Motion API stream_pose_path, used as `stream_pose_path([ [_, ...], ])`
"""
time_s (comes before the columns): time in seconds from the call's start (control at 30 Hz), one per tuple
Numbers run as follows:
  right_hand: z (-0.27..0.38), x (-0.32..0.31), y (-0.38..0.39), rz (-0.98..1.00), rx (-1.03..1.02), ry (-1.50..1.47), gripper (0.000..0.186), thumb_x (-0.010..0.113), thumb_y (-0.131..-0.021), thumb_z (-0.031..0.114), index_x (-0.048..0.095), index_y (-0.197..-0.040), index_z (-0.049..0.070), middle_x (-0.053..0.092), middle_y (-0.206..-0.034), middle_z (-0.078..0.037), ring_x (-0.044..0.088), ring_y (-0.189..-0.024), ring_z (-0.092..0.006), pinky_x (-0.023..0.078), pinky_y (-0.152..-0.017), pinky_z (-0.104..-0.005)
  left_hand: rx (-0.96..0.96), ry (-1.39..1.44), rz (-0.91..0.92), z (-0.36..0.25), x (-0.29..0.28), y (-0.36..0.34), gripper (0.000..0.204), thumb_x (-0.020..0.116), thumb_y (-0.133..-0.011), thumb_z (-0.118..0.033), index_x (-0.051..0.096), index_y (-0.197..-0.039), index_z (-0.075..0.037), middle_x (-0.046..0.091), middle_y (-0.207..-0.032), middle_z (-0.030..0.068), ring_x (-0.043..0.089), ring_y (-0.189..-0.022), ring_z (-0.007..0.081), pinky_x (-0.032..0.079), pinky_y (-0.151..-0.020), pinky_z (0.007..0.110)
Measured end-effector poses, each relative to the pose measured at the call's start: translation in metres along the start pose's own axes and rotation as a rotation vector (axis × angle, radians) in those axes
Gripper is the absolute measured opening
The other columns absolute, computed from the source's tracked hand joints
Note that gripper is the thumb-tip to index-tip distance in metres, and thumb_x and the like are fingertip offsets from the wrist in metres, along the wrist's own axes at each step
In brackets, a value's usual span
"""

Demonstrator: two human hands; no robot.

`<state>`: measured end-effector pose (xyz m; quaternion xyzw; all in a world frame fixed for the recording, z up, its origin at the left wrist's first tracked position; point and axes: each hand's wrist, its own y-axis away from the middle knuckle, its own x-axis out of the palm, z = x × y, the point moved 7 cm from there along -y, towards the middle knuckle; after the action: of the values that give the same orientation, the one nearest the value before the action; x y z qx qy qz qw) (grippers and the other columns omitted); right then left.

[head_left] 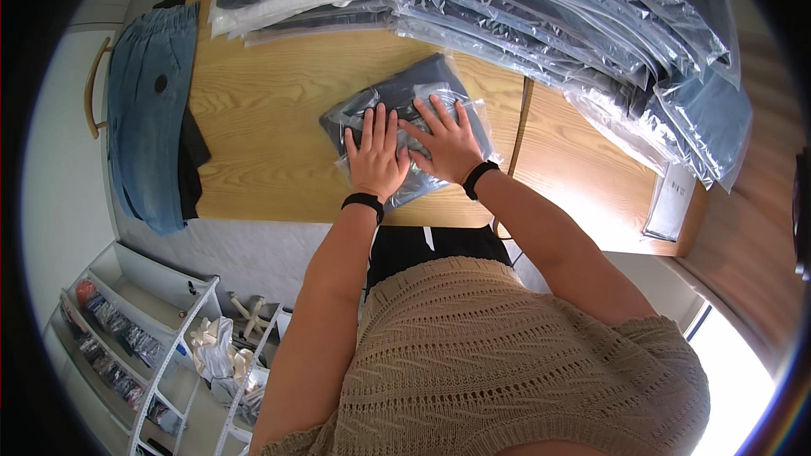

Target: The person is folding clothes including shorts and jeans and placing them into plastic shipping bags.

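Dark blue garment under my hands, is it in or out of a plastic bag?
In: a clear plastic bag covers the dark blue garment, glinting and sticking out past its edge.

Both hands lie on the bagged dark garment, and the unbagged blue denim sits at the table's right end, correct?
Not quite: the head view shows the unbagged blue denim at the left end of the table. The left hand and right hand do lie on the bagged dark garment.
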<state>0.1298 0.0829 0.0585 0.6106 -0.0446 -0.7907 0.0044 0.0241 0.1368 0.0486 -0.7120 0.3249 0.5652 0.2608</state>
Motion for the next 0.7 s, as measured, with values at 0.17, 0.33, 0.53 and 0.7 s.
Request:
stream_pose_path([
  [0.17, 0.003, -0.007, 0.001, -0.064, -0.010, -0.043, 0.051, 0.050, -0.086, 0.047, 0.044, -0.133, 0.029, 0.027, -0.147, -0.005, 0.019, -0.137, -0.0281, 0.017, -0.107, -0.0549, 0.009, -0.018, -0.076, 0.001, -0.011, 0.000, 0.061, 0.052, -0.080, -0.031, 0.039, -0.136, -0.012, 0.028, -0.147, 0.0068, 0.022, -0.137, 0.0234, 0.020, -0.103, 0.058],
  [0.33, -0.030, -0.013, 0.024, -0.152, 0.058, -0.282, 0.045, 0.064, -0.079, 0.031, 0.056, -0.123, 0.026, 0.037, -0.141, -0.010, 0.028, -0.132, -0.0315, 0.022, -0.108, -0.0487, 0.198, 0.080, -0.095, 0.001, -0.038, 0.023, 0.053, 0.057, -0.080, -0.022, 0.044, -0.130, -0.008, 0.034, -0.142, 0.0101, 0.029, -0.133, 0.0274, 0.025, -0.103, 0.053],
  [0.53, -0.086, -0.001, 0.093, -0.254, 0.537, -0.658, 0.040, 0.066, -0.078, 0.017, 0.061, -0.118, 0.017, 0.055, -0.120, -0.017, 0.051, -0.110, -0.0320, 0.041, -0.093, -0.0370, 0.220, 0.286, -0.075, -0.013, -0.044, 0.103, 0.050, 0.059, -0.078, -0.011, 0.046, -0.126, -0.004, 0.040, -0.135, 0.0141, 0.037, -0.125, 0.0323, 0.033, -0.099, 0.046],
  [0.7, -0.083, 0.016, 0.094, -0.190, 0.711, -1.164, 0.037, 0.065, -0.083, 0.019, 0.059, -0.119, 0.013, 0.063, -0.109, -0.014, 0.058, -0.093, -0.0204, 0.045, -0.082, -0.0291, 0.130, 0.217, -0.003, 0.005, -0.011, 0.112, 0.065, 0.062, -0.072, -0.006, 0.038, -0.133, -0.003, 0.034, -0.139, 0.0150, 0.032, -0.128, 0.0358, 0.032, -0.102, 0.043],
])
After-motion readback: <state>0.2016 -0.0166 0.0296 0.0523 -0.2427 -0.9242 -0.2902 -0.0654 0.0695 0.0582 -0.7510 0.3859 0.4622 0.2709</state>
